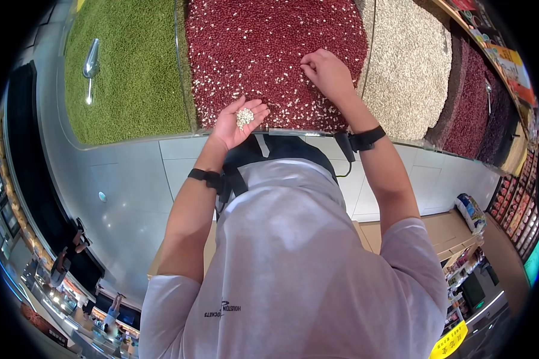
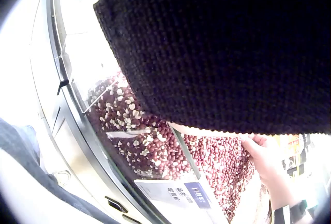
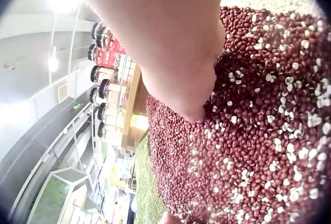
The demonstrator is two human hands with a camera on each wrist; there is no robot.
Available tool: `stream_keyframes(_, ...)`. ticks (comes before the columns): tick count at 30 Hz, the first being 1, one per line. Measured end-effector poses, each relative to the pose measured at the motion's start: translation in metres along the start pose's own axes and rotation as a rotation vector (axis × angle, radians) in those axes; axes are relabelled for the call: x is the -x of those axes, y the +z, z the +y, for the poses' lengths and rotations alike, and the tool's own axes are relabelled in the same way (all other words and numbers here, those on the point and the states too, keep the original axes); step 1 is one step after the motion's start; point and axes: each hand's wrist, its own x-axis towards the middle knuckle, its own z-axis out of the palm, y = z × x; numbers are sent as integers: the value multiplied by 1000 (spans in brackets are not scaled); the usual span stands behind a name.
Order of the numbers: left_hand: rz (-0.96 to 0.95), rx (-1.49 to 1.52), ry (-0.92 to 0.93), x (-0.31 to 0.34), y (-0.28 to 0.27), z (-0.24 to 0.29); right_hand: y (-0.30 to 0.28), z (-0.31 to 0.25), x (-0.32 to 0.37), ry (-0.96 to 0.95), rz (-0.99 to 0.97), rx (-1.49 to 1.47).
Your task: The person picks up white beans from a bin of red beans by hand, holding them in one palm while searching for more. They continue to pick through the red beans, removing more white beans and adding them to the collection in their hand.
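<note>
In the head view my left hand (image 1: 241, 121) is palm up, low over the near left part of a bin of dark red beans (image 1: 269, 36). A small pile of white kernels (image 1: 244, 117) lies in its palm, with the fingers extended around it. My right hand (image 1: 329, 73) is farther out, over the right half of the red beans, palm down with fingers bent and fingertips close together. In the right wrist view this hand (image 3: 181, 79) points down close over the beans; what lies between its fingertips is hidden. Loose white kernels (image 3: 295, 157) are scattered among the beans.
Green beans (image 1: 126, 90) with a metal scoop (image 1: 91, 63) fill the bin on the left. Right of the red beans is a bin of pale kernels (image 1: 407, 72). A clear divider (image 1: 176, 60) separates the green and red beans. A price card (image 2: 176, 193) is fixed at the front.
</note>
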Motion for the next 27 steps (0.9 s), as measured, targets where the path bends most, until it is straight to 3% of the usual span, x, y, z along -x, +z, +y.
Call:
stream_keyframes(5, -26, -14, -3, -3, -9, 2, -13, 7, 7, 130, -32, -330)
stream_keyframes(7, -12, -21, 0, -3, -7, 1, -20, 10, 10, 281, -50, -605)
stream_keyframes(12, 18, -33, 7, -3, -5, 1, -25, 19, 14, 306, -70, -715)
stream_keyframes(17, -12, -19, -11, -4, -8, 2, -28, 12, 12, 103, 77, -460)
stream_keyframes(21, 27, -23, -8, 0, 2, 0, -33, -35, 11, 99, 21, -443)
stream_keyframes(24, -24, -53, -14, -2, 1, 0, -7, -75, 16, -130, -117, -450)
stream_keyframes(25, -27, -56, -16, -4, 0, 0, 3, -85, 18, -265, -63, -369)
stream_keyframes(27, -79, -39, 52, -4, -2, -1, 17, -101, 21, -321, -105, -404)
